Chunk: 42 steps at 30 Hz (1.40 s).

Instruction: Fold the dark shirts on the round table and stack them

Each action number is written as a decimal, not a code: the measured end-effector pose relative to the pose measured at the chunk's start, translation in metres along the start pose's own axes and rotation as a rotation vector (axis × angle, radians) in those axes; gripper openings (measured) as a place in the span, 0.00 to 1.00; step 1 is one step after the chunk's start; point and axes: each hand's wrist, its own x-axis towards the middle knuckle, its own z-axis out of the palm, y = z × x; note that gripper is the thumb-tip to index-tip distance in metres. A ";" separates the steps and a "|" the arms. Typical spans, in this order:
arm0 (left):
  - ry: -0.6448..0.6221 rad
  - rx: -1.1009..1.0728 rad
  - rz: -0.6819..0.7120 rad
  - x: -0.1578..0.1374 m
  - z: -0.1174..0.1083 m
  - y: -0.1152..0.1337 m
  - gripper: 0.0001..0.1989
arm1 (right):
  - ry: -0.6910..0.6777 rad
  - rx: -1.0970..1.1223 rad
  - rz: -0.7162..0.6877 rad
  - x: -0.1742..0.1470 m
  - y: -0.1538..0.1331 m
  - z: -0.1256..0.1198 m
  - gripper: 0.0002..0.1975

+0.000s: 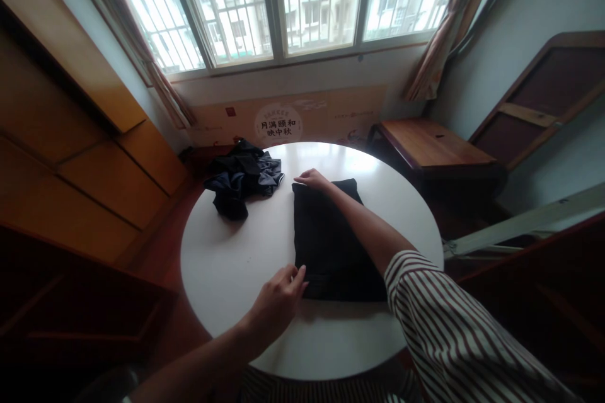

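A black garment [331,239], folded into a rough rectangle, lies flat on the white round table [227,264]. I cannot make out what kind of garment it is. Its near left corner is pinched between the thumb and fingers of my left hand [281,293]. My right hand [312,179] reaches across the cloth, fingers closed at the far left corner. The right forearm covers part of the garment's right side. Left of the far corner, apart from both hands, sits a crumpled heap of dark clothes [243,176], black and dark blue-grey.
A low wooden table [439,141] stands beyond the right rim, near a leaning wooden panel [534,101]. Yellow-brown cabinets [104,182] line the left side. Behind the table are a printed cardboard sheet [283,116] and barred windows [316,6].
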 end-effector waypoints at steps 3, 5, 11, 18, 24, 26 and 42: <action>-0.033 0.084 -0.012 0.007 0.009 0.000 0.14 | -0.016 0.056 0.003 0.007 -0.001 0.005 0.22; -0.080 0.136 0.000 0.011 0.011 -0.001 0.12 | -0.024 0.071 0.015 0.011 -0.002 0.007 0.20; -0.170 0.111 -0.014 0.020 0.000 -0.002 0.08 | -0.023 0.066 0.062 0.021 -0.002 0.009 0.13; -0.212 0.108 -0.070 0.030 -0.001 -0.005 0.15 | -0.016 0.051 0.071 0.023 0.000 0.012 0.13; -0.141 0.078 -0.072 0.037 -0.001 0.000 0.20 | -0.009 0.043 0.060 0.020 0.001 0.011 0.12; -0.163 0.071 -0.065 0.041 -0.003 0.002 0.17 | -0.012 0.041 0.061 0.019 0.001 0.010 0.13; -0.281 0.173 0.035 0.052 0.005 0.003 0.11 | -0.006 -0.004 0.069 0.017 -0.005 0.012 0.11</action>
